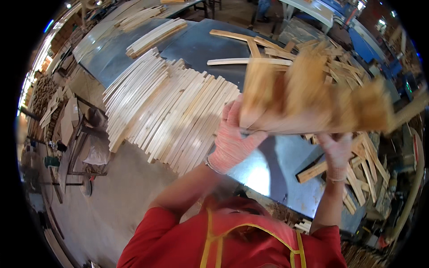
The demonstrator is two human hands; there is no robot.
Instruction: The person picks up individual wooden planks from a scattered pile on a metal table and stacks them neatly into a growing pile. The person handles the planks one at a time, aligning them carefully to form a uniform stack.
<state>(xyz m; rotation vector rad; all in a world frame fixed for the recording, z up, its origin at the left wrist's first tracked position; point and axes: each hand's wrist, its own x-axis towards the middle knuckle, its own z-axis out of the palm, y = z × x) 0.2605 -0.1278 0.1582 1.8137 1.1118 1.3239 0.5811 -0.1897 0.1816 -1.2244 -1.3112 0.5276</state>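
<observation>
In both gloved hands is a bundle of wooden strips [308, 100], raised above the metal table and smeared by motion; how its pieces lie cannot be made out. My left hand [237, 138] grips the bundle's left end, the thumb along its lower edge. Under its right part, my right hand [336, 149] holds on, with its fingers partly hidden. A wide row of pale planed wooden strips [178, 111] lies side by side to the left of my left hand. Loose wooden offcuts [364, 165] lie scattered by my right hand.
The dark metal table [196, 42] stretches away from me. A stack of strips [156, 35] lies at its far left, and a jumbled offcut heap [330, 58] at the far right. A cart [73, 134] stands at left on the concrete floor [116, 201]. A hose [411, 107] runs at right.
</observation>
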